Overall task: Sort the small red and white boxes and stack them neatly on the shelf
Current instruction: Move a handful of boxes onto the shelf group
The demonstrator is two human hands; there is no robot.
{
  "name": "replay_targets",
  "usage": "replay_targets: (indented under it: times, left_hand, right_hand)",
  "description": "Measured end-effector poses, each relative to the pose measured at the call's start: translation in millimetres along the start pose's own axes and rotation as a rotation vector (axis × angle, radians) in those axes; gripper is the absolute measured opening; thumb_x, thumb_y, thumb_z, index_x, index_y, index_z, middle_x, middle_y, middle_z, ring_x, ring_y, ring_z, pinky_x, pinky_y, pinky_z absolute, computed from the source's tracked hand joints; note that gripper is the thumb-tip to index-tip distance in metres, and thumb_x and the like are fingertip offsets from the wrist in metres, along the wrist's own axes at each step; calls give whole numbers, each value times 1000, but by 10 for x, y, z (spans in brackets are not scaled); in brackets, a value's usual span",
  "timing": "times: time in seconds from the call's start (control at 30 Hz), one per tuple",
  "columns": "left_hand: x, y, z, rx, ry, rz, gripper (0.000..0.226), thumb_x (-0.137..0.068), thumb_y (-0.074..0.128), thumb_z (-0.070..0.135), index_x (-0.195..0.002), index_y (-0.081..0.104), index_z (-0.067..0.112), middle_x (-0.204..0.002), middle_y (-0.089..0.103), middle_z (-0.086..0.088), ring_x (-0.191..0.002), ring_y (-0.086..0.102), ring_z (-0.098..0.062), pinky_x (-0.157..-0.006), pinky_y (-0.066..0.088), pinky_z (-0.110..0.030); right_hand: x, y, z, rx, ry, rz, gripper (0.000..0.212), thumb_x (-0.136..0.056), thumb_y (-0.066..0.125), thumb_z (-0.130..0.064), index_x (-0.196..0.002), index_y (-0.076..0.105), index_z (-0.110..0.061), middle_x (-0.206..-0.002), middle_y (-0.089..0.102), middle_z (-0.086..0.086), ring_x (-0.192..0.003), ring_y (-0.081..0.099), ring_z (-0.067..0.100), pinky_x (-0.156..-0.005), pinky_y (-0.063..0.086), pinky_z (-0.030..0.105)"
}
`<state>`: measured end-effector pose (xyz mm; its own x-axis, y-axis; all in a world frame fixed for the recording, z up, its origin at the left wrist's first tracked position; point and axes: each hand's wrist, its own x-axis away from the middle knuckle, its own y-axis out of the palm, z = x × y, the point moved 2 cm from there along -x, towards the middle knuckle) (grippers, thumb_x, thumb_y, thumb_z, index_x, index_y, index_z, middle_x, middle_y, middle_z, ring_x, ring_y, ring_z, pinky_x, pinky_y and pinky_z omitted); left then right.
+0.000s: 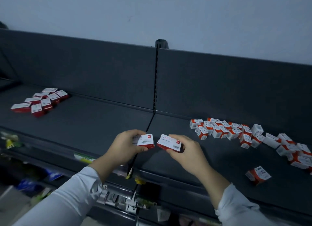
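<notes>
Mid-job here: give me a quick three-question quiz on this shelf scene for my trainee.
1. True or false: the left hand grips the left box and the right hand grips the right box.
2. The group of flat boxes lies on the shelf: A) left of both hands; B) right of them; C) between them.
3. Fill in: the lone box lies near the shelf's ____ edge, apart from the scattered pile.
Key: 1 true; 2 A; 3 front.

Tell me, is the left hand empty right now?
No, the left hand grips a flat red and white box; the right hand holds a second box.
</notes>
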<state>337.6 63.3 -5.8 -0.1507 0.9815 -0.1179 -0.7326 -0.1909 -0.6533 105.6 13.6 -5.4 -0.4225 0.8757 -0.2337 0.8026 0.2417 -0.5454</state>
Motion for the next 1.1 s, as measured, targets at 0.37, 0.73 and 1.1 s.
replay_targets:
  times: [0.37,0.73,1.1]
  left_hand:
    - [-69,-1043,-681,9,39,53,45,-66,89,18,-105,69,29,-96,69,19,-90,65,1,-83,50,-19]
    - [-371,-2155,-1624,3,86,26,46,-63,90,18,-101,69,34,-97,71,18,-91,65,1,-86,52,-25]
    - [-534,-2597,-2269,9,63,28,45,-65,89,18,-100,68,35,-98,70,18,-93,65,0,-86,53,-31]
  right_hand:
    - [-455,945,-714,11,-30,1,44,-80,77,-12,-121,67,-27,-105,65,-17,-101,58,-10,-81,48,9]
    - [-981,2132,-1344,-92,22,108,40,-79,79,-14,-116,69,-27,-105,67,-14,-96,62,-5,-82,51,15]
    - [-1560,2806,-1526,117,-225,50,43,-74,79,-14,-116,70,-20,-100,67,-13,-91,63,-3,-77,47,10]
